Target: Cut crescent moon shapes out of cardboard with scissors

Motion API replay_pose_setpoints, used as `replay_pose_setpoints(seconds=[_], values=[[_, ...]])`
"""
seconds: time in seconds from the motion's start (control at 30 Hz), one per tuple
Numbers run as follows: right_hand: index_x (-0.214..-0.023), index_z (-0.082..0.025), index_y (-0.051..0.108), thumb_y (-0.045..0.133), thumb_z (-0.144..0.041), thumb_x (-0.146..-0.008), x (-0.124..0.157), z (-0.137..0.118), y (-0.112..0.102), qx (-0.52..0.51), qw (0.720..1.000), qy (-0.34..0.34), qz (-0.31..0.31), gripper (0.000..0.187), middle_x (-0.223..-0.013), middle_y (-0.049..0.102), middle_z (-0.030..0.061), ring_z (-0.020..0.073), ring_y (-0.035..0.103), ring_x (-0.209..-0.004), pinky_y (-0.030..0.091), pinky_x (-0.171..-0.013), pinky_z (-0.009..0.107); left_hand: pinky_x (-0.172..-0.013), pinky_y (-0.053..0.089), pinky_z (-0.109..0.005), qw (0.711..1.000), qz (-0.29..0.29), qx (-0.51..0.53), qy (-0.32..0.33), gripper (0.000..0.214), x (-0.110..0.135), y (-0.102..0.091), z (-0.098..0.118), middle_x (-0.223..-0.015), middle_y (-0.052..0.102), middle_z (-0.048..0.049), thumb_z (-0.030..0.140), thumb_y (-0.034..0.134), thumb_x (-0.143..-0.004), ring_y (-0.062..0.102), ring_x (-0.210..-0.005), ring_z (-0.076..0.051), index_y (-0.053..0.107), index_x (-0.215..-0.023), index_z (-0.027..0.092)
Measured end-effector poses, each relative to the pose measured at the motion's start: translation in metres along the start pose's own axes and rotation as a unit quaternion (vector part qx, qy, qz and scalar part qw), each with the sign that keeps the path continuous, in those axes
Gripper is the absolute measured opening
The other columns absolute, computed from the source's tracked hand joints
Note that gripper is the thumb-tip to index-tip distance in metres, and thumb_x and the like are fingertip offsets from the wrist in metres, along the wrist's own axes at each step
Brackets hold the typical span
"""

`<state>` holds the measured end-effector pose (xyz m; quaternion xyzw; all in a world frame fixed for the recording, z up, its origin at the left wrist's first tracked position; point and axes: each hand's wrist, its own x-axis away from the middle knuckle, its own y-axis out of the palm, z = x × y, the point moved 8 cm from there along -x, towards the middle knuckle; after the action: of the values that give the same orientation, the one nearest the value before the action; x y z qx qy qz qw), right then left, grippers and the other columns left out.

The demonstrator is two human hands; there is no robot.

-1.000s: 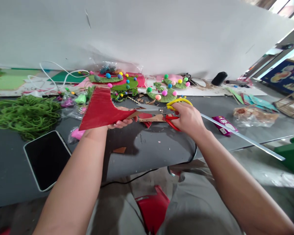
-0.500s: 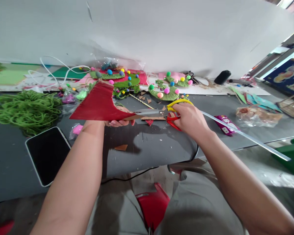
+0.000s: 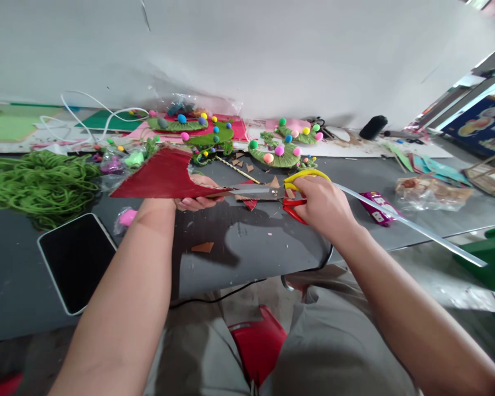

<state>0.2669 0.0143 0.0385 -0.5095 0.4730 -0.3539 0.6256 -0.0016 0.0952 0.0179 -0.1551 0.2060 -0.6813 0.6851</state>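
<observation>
A piece of red cardboard (image 3: 157, 175) with a curved cut edge is gripped by my left hand (image 3: 200, 199), its wide part reaching left over the forearm. My right hand (image 3: 324, 201) is closed round the yellow and red handles of a pair of scissors (image 3: 258, 191). Their blades point left and meet the narrow right end of the cardboard, close to my left fingers. Beneath the scissors lies a small red scrap (image 3: 251, 204) on the grey table. Another brown cardboard scrap (image 3: 203, 247) rests nearer the front edge.
Green yarn (image 3: 41, 181) and a tablet-like device (image 3: 77, 263) lie to the left. Green pieces with coloured pompoms (image 3: 278, 155) sit at the back. On the right are a clear strip (image 3: 416, 226), a purple packet (image 3: 377, 208) and a plastic bag (image 3: 431, 192). A green bin (image 3: 489, 258) stands beyond the edge.
The red cardboard has tilted, its upper edge now lower. The scissor blades look more closed at its narrow end. Both hands stay in nearly the same place.
</observation>
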Motion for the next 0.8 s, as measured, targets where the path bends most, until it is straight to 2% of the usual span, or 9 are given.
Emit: replay_pose_setpoints(seconds=[0.07,0.13,0.17,0.23,0.33,0.43,0.6,0.7,0.8], values=[[-0.089,-0.017,0.068,0.062,-0.014,-0.075,-0.001,0.000,0.000,-0.001,1.000,0.003,-0.001,0.016,-0.092,0.072,0.0113,0.0267,0.062,-0.085,0.032,-0.066,0.033,-0.048,0.053,-0.035,1.000,0.020,0.009,-0.019,0.052,0.004,0.000,-0.005,-0.067,0.057,-0.0009,0.061,0.041,-0.105,0.078,-0.069,-0.029,0.052,-0.075,0.020],[-0.088,-0.018,0.068,0.061,-0.017,-0.080,-0.002,0.000,0.001,-0.010,1.000,0.008,0.002,0.011,-0.089,0.071,0.0105,0.0262,0.061,-0.082,0.032,-0.065,0.033,-0.048,0.052,-0.033,0.996,0.016,0.006,-0.086,0.048,0.004,0.000,-0.019,-0.067,0.057,0.0001,0.052,0.041,-0.108,0.077,-0.065,-0.028,0.053,-0.076,0.018],[-0.086,-0.019,0.068,0.061,-0.019,-0.082,-0.002,0.001,0.001,-0.016,1.000,0.010,0.003,0.009,-0.088,0.071,0.0099,0.0256,0.061,-0.081,0.032,-0.065,0.033,-0.048,0.051,-0.033,0.990,-0.007,-0.002,-0.141,0.045,0.003,0.001,-0.029,-0.066,0.056,0.0009,0.045,0.043,-0.108,0.076,-0.061,-0.028,0.054,-0.076,0.016],[-0.084,-0.020,0.068,0.059,-0.022,-0.086,-0.002,0.002,0.001,-0.027,0.999,0.017,0.005,0.009,-0.084,0.070,0.0088,0.0244,0.059,-0.077,0.031,-0.063,0.032,-0.044,0.048,-0.034,0.954,-0.126,-0.025,-0.273,0.034,0.009,0.013,-0.050,-0.062,0.054,0.0025,0.031,0.052,-0.105,0.071,-0.049,-0.028,0.059,-0.078,0.011],[-0.082,-0.020,0.068,0.058,-0.024,-0.088,-0.002,0.003,0.000,-0.029,0.999,0.021,0.012,0.013,-0.082,0.070,0.0079,0.0229,0.056,-0.072,0.029,-0.062,0.032,-0.039,0.040,-0.030,0.901,-0.221,-0.027,-0.372,0.023,0.019,0.021,-0.058,-0.058,0.050,0.0058,0.019,0.057,-0.101,0.058,-0.033,-0.022,0.066,-0.086,0.005],[-0.084,-0.020,0.071,0.059,-0.023,-0.084,-0.001,0.005,0.001,-0.021,0.999,0.028,0.012,0.013,-0.081,0.070,0.0073,0.0220,0.055,-0.070,0.027,-0.061,0.031,-0.037,0.029,-0.023,0.879,-0.258,-0.001,-0.402,0.030,0.027,0.028,-0.055,-0.053,0.041,0.0083,0.020,0.051,-0.105,0.040,-0.023,-0.014,0.068,-0.087,0.004],[-0.089,-0.022,0.075,0.062,-0.032,-0.084,0.001,0.008,0.003,-0.007,0.999,0.045,-0.006,0.017,-0.080,0.071,0.0066,0.0220,0.056,-0.068,0.024,-0.059,0.031,-0.034,0.012,-0.018,0.808,-0.355,0.060,-0.467,0.052,0.046,0.046,-0.057,-0.047,0.027,0.0065,0.036,0.036,-0.109,0.025,-0.020,-0.011,0.065,-0.076,0.010],[-0.086,-0.022,0.075,0.062,-0.042,-0.087,0.001,0.012,0.004,0.020,0.997,0.066,-0.030,0.024,-0.075,0.069,0.0073,0.0226,0.055,-0.065,0.022,-0.058,0.032,-0.031,0.013,-0.019,0.801,-0.417,0.045,-0.427,0.042,0.044,0.050,-0.058,-0.045,0.029,0.0065,0.040,0.048,-0.103,0.026,-0.021,-0.011,0.062,-0.073,0.014],[-0.083,-0.021,0.074,0.059,-0.050,-0.090,0.000,0.012,0.005,0.030,0.997,0.059,-0.046,0.033,-0.069,0.067,0.0076,0.0234,0.055,-0.063,0.023,-0.058,0.032,-0.028,0.012,-0.023,0.809,-0.478,0.059,-0.336,0.037,0.040,0.053,-0.052,-0.043,0.035,0.0027,0.037,0.044,-0.097,0.024,-0.025,-0.013,0.062,-0.071,0.018]])
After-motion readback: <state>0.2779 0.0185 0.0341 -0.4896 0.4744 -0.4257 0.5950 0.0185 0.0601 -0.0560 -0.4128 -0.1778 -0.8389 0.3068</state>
